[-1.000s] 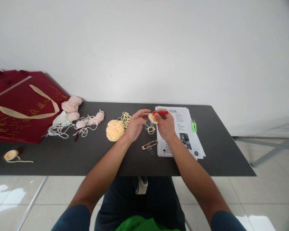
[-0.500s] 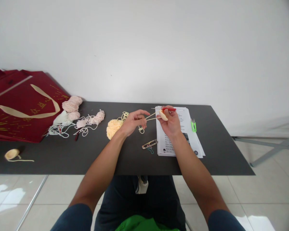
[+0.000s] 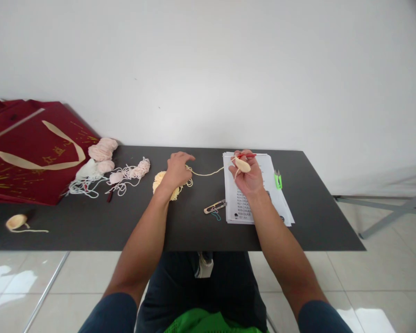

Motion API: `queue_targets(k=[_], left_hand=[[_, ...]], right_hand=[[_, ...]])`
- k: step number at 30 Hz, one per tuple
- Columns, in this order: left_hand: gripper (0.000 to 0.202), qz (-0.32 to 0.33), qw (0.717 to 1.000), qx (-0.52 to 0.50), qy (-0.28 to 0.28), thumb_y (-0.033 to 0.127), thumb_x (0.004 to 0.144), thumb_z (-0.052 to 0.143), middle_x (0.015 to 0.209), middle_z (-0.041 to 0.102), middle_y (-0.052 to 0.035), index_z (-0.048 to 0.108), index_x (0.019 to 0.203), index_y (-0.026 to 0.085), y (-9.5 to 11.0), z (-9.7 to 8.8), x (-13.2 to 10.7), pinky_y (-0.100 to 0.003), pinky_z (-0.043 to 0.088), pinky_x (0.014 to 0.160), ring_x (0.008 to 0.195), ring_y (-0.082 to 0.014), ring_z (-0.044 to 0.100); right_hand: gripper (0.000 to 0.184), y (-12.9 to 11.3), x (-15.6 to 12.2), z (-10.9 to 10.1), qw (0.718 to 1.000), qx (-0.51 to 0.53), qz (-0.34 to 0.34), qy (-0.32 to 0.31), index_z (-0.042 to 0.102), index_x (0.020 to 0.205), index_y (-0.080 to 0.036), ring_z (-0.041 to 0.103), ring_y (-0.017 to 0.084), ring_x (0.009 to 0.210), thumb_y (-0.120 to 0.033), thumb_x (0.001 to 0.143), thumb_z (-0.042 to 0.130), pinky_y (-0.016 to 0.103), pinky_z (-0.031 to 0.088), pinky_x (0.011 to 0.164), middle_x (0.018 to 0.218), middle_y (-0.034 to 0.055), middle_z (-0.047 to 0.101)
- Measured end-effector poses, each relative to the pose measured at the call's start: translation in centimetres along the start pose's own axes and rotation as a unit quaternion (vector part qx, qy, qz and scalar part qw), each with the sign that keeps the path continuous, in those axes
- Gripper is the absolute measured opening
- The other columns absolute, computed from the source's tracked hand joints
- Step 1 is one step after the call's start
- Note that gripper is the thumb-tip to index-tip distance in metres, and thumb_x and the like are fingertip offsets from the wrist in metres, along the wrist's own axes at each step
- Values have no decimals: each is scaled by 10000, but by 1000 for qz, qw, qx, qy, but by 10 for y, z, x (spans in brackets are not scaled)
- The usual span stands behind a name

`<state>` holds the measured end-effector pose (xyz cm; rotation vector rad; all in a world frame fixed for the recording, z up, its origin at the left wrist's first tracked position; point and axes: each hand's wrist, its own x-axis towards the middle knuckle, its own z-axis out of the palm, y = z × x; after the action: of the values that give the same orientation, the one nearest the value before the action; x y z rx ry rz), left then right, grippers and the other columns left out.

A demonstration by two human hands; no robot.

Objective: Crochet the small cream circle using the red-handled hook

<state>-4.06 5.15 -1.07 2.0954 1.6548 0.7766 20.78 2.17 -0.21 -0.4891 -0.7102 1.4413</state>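
R hand [image 3: 248,179]: fingers closed on red-handled hook [image 3: 251,155], handle by the fingertips. Cream pc [image 3: 243,165] is right at those fingers, in front of the palm, up off the table [image 3: 194,233]. Can't tell if it's pinched too or just hanging off the hook. Short bit of yarn dangles below it.

Progress: pc already has a small rounded shape, so IMO a fair bit of stitching's done. Prob not finished off: hook's in hand, strand [image 3: 208,175] runs from L hand twd pc, no cut visible (gets lost vs white paper). Row count done/left: can't tell, too small.

L hand [image 3: 178,170]: over yellow ball [image 3: 157,180], well apart from pc. Index sticks out, other fingers curled; can't tell if they've got yarn. Loose loops beside it.

Printed sheets [image 3: 270,178] below R hand, text partly blocked by my arm. Metal snips [image 3: 215,206] + teal marker [image 3: 217,216] at their L edge, green snips [image 3: 278,180] on the R. Neither snips in hand, so no trimming rn.

Further out: pink yarn [image 3: 138,170], white yarn [image 3: 86,178], red bag [image 3: 27,152]. 2nd cream pc [image 3: 16,222] far L w/ loose tail, prob further along.
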Motion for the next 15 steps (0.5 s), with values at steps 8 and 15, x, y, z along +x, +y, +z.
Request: queue_targets(k=[8,15], left_hand=[[530,15,820,-564,-97,218,705,824,1272,723,-102,691,1218,227,50,38,-20,-424,559,967,1168,-288,692],[263,23,889,-456,-26,326,752,839,975,777,-64,773,966,186,46,37,-20,-304,557,785,893,-197,715]], right_hand=[[211,17,-7,7,994,-89,-13,-54,719,842,-267,620,112,749,-318,752,902,267,521,663,906,-17,682],[238,23,-14,15,992,-100,54,-59,723,842,-257,617,129,794,-352,731,911,280,509,719,910,-12,692]])
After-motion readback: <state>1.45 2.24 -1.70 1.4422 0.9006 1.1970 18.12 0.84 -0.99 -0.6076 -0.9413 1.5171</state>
